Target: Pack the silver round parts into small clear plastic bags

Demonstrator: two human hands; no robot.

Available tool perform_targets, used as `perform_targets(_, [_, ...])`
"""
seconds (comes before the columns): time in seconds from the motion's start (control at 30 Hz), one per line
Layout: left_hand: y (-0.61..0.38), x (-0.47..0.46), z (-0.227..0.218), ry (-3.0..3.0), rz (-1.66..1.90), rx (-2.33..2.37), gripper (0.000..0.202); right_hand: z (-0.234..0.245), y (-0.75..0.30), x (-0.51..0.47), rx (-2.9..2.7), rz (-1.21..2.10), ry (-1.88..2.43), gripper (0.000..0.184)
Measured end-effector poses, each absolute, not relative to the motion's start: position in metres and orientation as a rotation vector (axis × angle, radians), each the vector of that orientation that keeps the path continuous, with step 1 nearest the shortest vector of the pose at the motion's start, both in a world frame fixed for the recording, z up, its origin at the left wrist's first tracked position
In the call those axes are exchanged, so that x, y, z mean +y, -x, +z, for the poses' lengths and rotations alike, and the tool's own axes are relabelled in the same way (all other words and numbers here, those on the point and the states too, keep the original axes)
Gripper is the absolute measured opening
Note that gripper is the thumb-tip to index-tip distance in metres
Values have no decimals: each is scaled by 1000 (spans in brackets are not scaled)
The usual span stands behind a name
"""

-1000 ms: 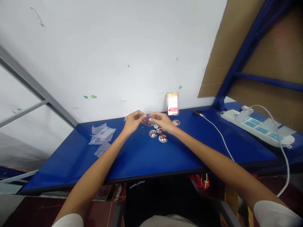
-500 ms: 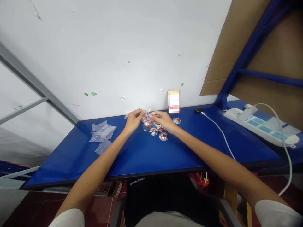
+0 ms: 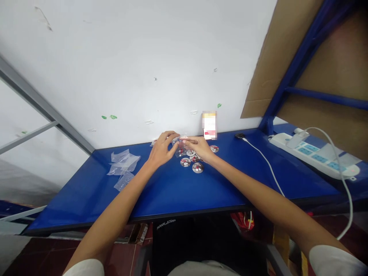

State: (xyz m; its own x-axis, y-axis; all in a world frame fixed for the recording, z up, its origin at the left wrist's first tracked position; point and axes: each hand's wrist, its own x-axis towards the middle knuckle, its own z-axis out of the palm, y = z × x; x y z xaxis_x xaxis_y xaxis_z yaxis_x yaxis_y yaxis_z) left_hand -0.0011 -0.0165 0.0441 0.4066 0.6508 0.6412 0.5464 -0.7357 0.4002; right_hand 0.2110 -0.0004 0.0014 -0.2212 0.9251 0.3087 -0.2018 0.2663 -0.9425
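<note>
My right hand [image 3: 199, 147] pinches the top of a small clear plastic bag [image 3: 181, 147] with a shiny, red-marked metal disc inside. Beside the bag, on its left, my left hand [image 3: 163, 149] has its thumb and curved fingers apart; whether its fingertips touch the plastic is hard to see. Under and in front of my right hand lie several round metal discs with red parts, among them a domed disc [image 3: 197, 167] and another disc [image 3: 185, 162]. One more disc [image 3: 214, 148] rests to the right of that hand.
Flattened clear bags [image 3: 123, 165] lie on the left of the blue table [image 3: 169, 191]. A phone-like screen [image 3: 209, 125] leans against the white wall [image 3: 184, 50]. On the right are a black plug-like piece on a white cable [image 3: 263, 161] and a power strip [image 3: 316, 154].
My left hand has loosened its pinch on the bag, its thumb and fingers spreading apart. My right hand keeps hold, and the bag sits partly behind the fingers. The view has shifted slightly.
</note>
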Motion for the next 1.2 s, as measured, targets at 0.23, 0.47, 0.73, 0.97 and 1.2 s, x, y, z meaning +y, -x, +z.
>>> perform_targets(0.23, [2, -4, 34, -1965, 1357, 1049, 26, 8, -211, -4, -1368, 1319, 682, 25])
perform_targets(0.47, [5, 6, 30, -1671, 1187, 927, 34, 4, -212, -4, -1403, 1350, 623, 30])
perform_targets(0.73, [11, -5, 45, -2401, 1251, 1056, 26, 12, -214, -6, -1384, 1307, 652, 37])
perform_targets(0.97, [11, 0, 37, -2539, 1134, 1106, 33, 8, -218, 1, -1491, 1144, 746, 49])
perform_targets(1.2, [13, 3, 35, -2531, 1128, 1081, 35, 7, -225, 6, -1734, 825, 712, 71])
